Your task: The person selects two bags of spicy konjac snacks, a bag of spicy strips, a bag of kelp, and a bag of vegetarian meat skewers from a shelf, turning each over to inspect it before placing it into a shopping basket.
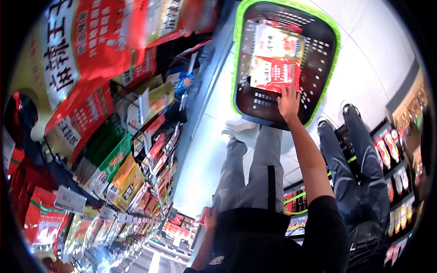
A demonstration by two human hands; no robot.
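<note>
My right hand (289,105) reaches down into a black shopping basket (314,68) with a bright green rim. Its fingers are stretched apart, with the tips on the lower edge of a red and white snack packet (275,73). Beside that, a white and gold packet (277,43) lies flat in the basket, partly over another red packet (282,26). My left hand (210,219) hangs low by my hip with its fingers curled. A small reddish edge shows at the fingers, too little to name.
Shelves of hanging snack packets (120,154) with price tags (70,200) run along the left. Large red packets (86,50) hang close at upper left. Another person's legs (350,159) stand at right, near more shelves (400,182). Pale floor tiles (200,159) lie between.
</note>
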